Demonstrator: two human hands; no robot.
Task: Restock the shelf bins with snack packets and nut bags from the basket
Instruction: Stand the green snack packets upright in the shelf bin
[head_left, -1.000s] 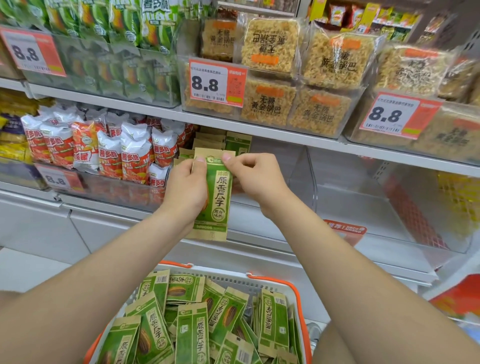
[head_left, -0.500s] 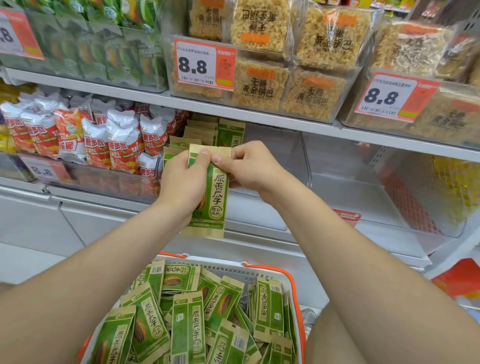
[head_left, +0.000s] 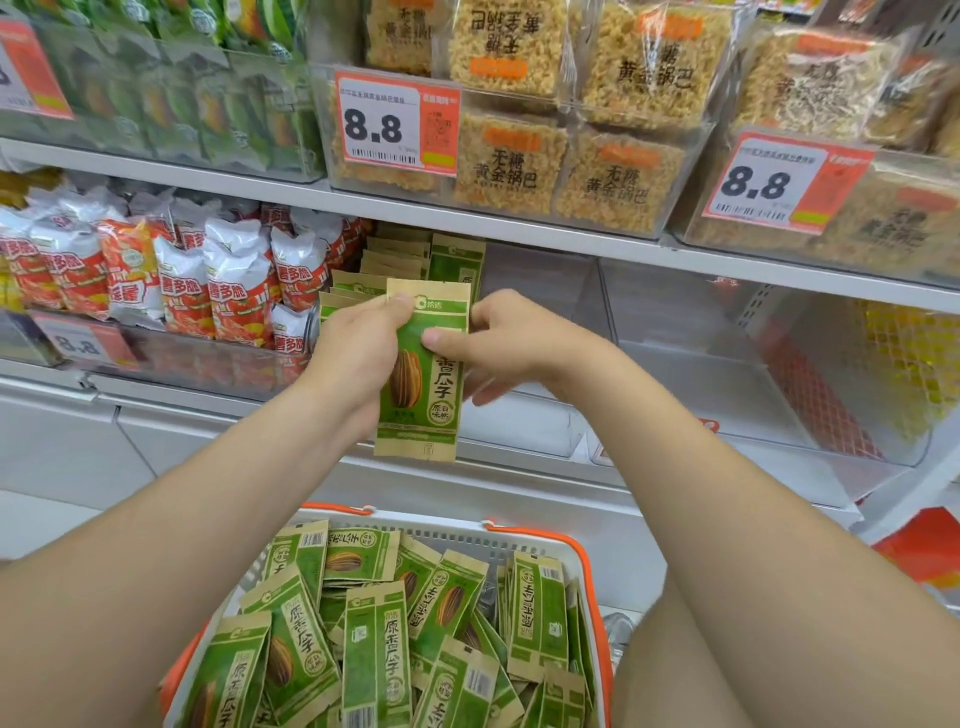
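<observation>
A: What is closest to us?
B: A white basket (head_left: 452, 535) with orange handles. Green sunflower seed packets (head_left: 374, 639) lie in it in a heap.

A: And above it?
B: Two bare arms reach out. Both hands hold one seed packet (head_left: 423, 384) up in the air, over the basket.

A: How does the left hand (head_left: 358, 353) hold it?
B: Its grip is closed on the packet's left edge. The thumb presses on the front near the top. The fingers go round behind.

A: And the right hand (head_left: 514, 343)?
B: Its grip pinches the right side. The thumb lies on the front, about the middle. The fingers are behind and look blurry.

A: So where is the packet?
B: Between the two hands, standing straight up. Its top sticks out above both thumbs. Its bottom hangs below the hands.

A: What is behind it?
B: A see-through bin (head_left: 540, 306) on the lower shelf. A row of packets (head_left: 454, 260) of the same kind stands in its left part, just behind the held one. I cannot tell if they touch.

A: And next to that?
B: To the left are red and white snack bags (head_left: 182, 275), standing close together.

A: What is farthest up?
B: On the upper shelf (head_left: 519, 228) are golden rice crust packs (head_left: 511, 166). An orange price tag (head_left: 397, 124) says 8.8.
</observation>
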